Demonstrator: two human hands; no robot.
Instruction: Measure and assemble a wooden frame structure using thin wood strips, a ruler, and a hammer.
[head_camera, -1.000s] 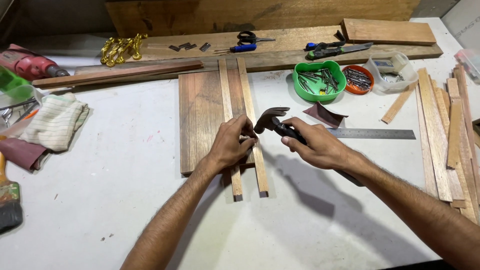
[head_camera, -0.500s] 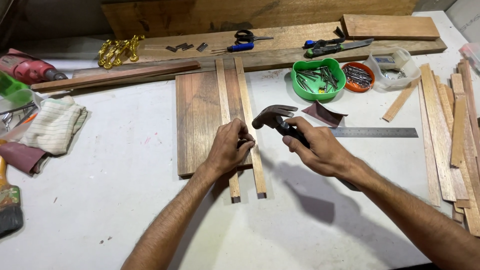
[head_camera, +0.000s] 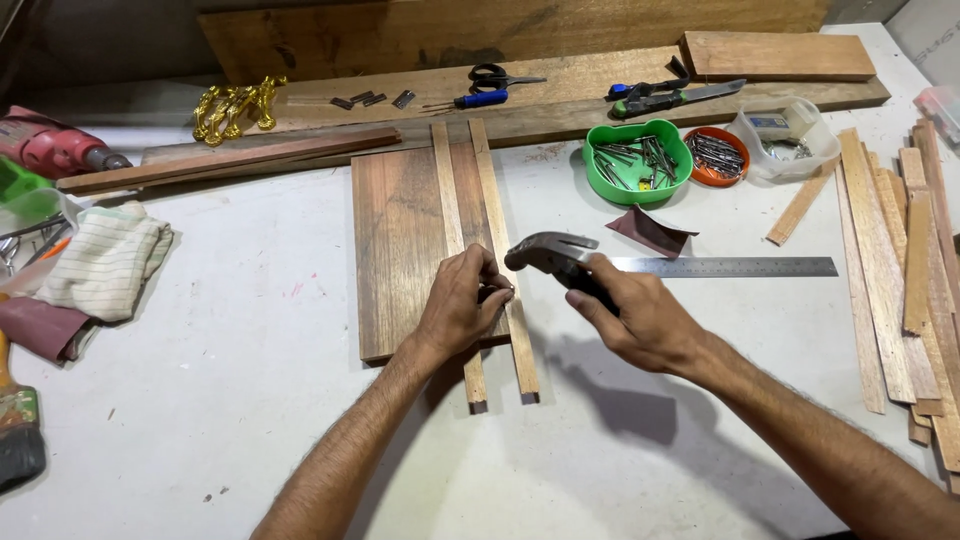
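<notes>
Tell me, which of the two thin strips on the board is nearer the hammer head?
The right-hand strip: the hammer head hovers just beside it, the other strip lies farther left.

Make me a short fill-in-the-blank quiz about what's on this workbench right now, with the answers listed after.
1. The right hand grips a ____ by its handle.
2. The left hand pinches something small against the thin wooden strips lying on the dark ____.
3. Just right of the hammer head lies a flat steel ____.
4. The loose nails sit in a ____ bowl beside the orange lid.

Missing words: hammer; board; ruler; green
</notes>
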